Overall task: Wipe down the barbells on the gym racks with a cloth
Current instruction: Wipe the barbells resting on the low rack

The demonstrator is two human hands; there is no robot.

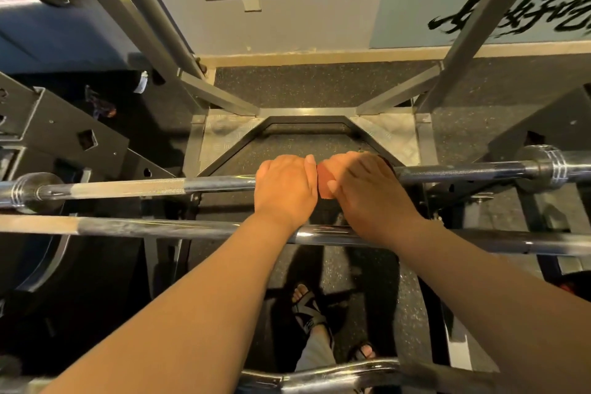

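Cloth [325, 181] is peeking out red between the two hands, wrapped round the far bar [144, 187] that's lying across the rack [460, 51]. The left hand [284, 189] is curling its fingers over bare steel right beside the cloth. The right hand [367, 193] is clamping down over the cloth, squeezing it round the shaft. I'm guessing the bar is heavy and dead stiff, so it isn't lifting off, though it may be rolling a bit where it sits. The chrome middle is looking slick, and the knurling [134, 186] further left should be grabbing the fabric more. The cloth is looking thin and floppy, so pinching it tight round the shaft seems the way. Most of it is hiding under the right hand, which is blurring too. Fingertips are tucking under the bar out of sight, both bar ends are running off frame, and a nearer bar [166, 229] is crossing under the wrists.
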